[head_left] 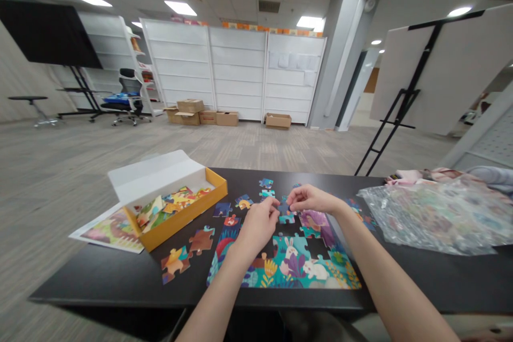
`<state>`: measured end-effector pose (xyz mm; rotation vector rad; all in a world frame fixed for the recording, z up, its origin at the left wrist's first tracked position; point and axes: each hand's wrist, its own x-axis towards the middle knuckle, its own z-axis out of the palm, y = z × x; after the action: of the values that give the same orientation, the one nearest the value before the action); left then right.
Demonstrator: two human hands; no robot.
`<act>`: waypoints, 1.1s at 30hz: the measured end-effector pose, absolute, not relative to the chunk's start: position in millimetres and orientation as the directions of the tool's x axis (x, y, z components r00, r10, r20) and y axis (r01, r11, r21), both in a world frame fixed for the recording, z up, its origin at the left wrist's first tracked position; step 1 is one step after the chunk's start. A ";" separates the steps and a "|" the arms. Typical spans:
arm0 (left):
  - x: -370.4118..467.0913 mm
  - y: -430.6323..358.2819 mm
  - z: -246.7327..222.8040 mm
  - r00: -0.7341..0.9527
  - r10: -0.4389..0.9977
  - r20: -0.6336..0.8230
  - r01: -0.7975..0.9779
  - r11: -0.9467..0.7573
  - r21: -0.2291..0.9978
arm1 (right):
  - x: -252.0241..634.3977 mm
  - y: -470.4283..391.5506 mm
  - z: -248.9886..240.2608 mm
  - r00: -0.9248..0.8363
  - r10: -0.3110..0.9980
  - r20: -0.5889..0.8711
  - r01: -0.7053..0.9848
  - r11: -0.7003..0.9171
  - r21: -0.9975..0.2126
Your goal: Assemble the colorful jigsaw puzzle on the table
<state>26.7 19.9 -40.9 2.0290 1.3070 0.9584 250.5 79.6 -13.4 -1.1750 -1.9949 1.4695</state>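
A partly joined jigsaw puzzle [294,267] with white rabbits and plants lies on the black table, with gaps in its middle. My left hand [260,222] is over its upper left part, fingers curled beside a blue puzzle piece [284,206]. On the other side of that piece my right hand [306,199] has its thumb and fingertips pinched together at the piece's edge. Whether the left fingers grip anything is hidden. Loose pieces lie around, among them a brown one [201,240], an orange animal piece [175,263] and a dark blue one [222,209].
A yellow-edged box [182,223] of more pieces stands open at the left, partly over a picture sheet [114,232]. Crumpled clear plastic [433,214] lies at the right beside folded cloth. The black table [108,278] has its front edge near my forearms.
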 end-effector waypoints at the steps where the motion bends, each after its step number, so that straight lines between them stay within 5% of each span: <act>1: 26.0 17.0 -38.3 0.289 0.920 0.264 0.586 -0.387 0.711 | 254.7 81.2 -14.5 -0.552 0.818 -0.162 0.404 0.092 -0.910; 9: 18.4 4.1 -23.3 0.306 0.935 0.178 0.833 -0.353 0.426 | 275.5 90.3 -24.6 -0.420 0.880 -0.224 0.553 0.052 -0.831; 33: 5.1 7.5 -11.0 0.256 0.938 0.232 0.819 -0.338 0.464 | 266.6 88.2 -21.5 -0.447 0.887 -0.115 0.722 0.282 -0.632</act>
<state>5.1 7.5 -11.0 2.2797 1.6354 0.6940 266.6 88.2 -21.5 -1.4786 -2.2944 0.9170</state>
